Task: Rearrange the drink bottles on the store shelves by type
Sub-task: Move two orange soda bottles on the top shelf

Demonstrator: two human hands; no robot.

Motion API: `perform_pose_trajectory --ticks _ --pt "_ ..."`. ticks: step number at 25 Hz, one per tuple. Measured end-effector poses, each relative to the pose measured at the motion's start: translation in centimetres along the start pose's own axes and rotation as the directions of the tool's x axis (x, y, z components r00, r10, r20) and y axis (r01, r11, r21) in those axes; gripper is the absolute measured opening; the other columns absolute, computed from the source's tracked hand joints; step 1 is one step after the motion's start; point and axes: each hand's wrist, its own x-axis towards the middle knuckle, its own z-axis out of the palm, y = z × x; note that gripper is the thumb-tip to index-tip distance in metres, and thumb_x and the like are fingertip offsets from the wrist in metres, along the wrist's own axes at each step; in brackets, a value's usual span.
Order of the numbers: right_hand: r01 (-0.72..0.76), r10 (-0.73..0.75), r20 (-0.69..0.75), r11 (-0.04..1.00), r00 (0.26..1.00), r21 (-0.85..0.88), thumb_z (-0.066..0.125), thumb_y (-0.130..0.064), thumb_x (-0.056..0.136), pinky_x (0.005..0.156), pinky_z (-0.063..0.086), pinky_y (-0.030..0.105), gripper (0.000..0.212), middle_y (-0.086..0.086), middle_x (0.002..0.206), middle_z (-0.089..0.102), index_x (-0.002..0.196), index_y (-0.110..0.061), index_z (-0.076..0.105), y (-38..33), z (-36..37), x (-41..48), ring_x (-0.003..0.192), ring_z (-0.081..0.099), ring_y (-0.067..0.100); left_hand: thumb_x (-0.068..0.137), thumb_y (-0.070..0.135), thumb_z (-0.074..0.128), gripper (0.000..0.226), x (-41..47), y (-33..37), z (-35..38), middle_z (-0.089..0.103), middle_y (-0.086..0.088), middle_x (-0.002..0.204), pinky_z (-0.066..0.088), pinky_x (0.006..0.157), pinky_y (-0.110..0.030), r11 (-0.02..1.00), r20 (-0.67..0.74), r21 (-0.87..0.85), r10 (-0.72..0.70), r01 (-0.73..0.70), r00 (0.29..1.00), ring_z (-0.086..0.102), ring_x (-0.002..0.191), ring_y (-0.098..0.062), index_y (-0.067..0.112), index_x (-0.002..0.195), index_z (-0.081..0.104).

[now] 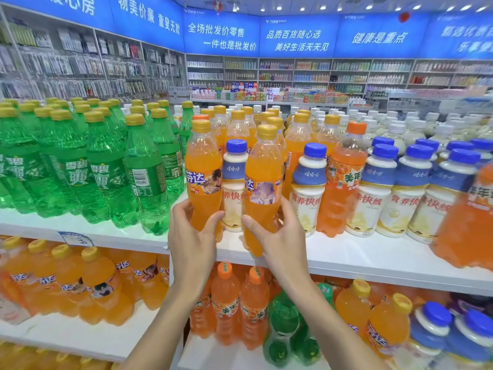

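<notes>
Two orange bottles stood at the centre of the frame on the top shelf. The left hand gripped the left bottle low down; the right hand gripped the right bottle likewise. A milk bottle stood between them, just behind. Green bottles filled the left of the frame, more milk bottles the right.
</notes>
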Motion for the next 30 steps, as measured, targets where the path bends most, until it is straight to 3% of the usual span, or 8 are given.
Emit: perform_pose_trajectory --ticks 4,9,12,14,17,21,26,30 --pt "0.013 -0.013 -0.022 0.999 1.000 0.040 0.084 -0.030 0.086 0.098 0.056 0.028 0.059 -0.016 0.128 0.069 0.138 -0.029 0.058 -0.4 -2.1 -0.1 0.117 0.065 0.003 0.095 0.035 0.074 0.049 -0.5 -0.4 0.0 0.058 0.003 0.120 0.038 0.089 -0.019 0.995 -0.048 0.088 0.060 -0.056 0.997 0.051 0.108 -0.009 0.016 0.137 0.058" --pt "0.007 -0.006 -0.034 0.999 0.999 0.044 0.084 -0.027 0.085 0.085 0.046 0.003 0.056 -0.017 0.124 0.070 0.136 -0.029 0.060 -0.5 -3.5 -0.1 0.113 0.065 -0.002 0.097 0.040 0.069 0.052 0.0 -1.1 -0.5 0.063 0.003 0.133 0.050 0.102 -0.036 0.995 -0.024 0.082 0.059 -0.057 0.998 0.058 0.120 -0.013 0.019 0.143 0.055" --pt "0.017 -0.015 -0.030 0.998 0.999 0.056 0.085 -0.026 0.086 0.086 0.049 0.007 0.055 -0.017 0.123 0.071 0.135 -0.030 0.060 -0.6 -4.0 -0.4 0.112 0.066 -0.001 0.097 0.034 0.070 0.048 0.0 -0.9 -0.8 0.064 0.003 0.129 0.041 0.091 -0.004 0.994 0.036 0.071 0.081 -0.084 0.996 0.055 0.112 -0.005 0.018 0.141 0.058" --pt "0.015 -0.014 -0.029 0.998 0.999 0.054 0.085 -0.027 0.086 0.088 0.050 0.009 0.054 -0.017 0.122 0.072 0.134 -0.031 0.061 -0.5 -4.6 -0.6 0.112 0.067 0.000 0.097 0.029 0.070 0.044 -0.7 -0.5 -0.4 0.066 0.003 0.125 0.038 0.083 0.002 0.993 0.062 0.047 0.107 -0.110 0.992 0.058 0.107 -0.006 0.018 0.139 0.060" --pt "0.019 -0.017 -0.061 0.999 0.998 0.031 0.086 -0.031 0.085 0.092 0.054 0.021 0.055 -0.016 0.123 0.071 0.133 -0.034 0.061 -0.3 -6.3 -0.9 0.113 0.067 0.003 0.095 0.035 0.071 0.045 -2.8 1.0 1.0 0.067 0.008 0.122 0.047 0.088 -0.008 0.994 0.105 -0.050 0.106 -0.101 0.989 0.063 0.107 -0.003 0.022 0.137 0.062" --pt "0.018 -0.017 -0.157 1.000 0.987 0.008 0.086 -0.023 0.084 0.087 0.055 0.019 0.048 -0.017 0.114 0.074 0.125 -0.033 0.064 -0.1 -10.2 -0.8 0.104 0.070 -0.001 0.095 0.035 0.073 0.039 -5.4 3.7 4.6 0.069 0.009 0.118 0.056 0.092 -0.032 0.979 0.224 -0.174 0.146 -0.107 0.964 0.067 0.110 -0.012 0.022 0.131 0.065" --pt "-0.026 0.028 -0.245 1.000 0.969 0.014 0.085 -0.019 0.086 0.081 0.061 0.030 0.041 -0.014 0.105 0.078 0.121 -0.026 0.067 0.5 -15.2 -0.5 0.095 0.075 0.007 0.091 0.036 0.077 0.060 -7.6 6.4 10.8 0.059 0.023 0.114 0.051 0.093 -0.018 0.981 0.363 -0.186 0.113 -0.047 0.925 0.059 0.105 0.000 0.017 0.145 0.056" --pt "-0.032 0.033 -0.260 0.999 0.965 0.007 0.084 -0.015 0.086 0.083 0.062 0.031 0.043 -0.007 0.109 0.078 0.126 -0.019 0.066 0.9 -17.2 -0.1 0.096 0.075 0.007 0.090 0.047 0.069 0.063 -8.8 7.0 14.1 0.063 0.003 0.130 0.052 0.104 -0.044 0.980 0.441 -0.194 0.116 -0.032 0.890 0.060 0.121 -0.017 0.015 0.143 0.056"
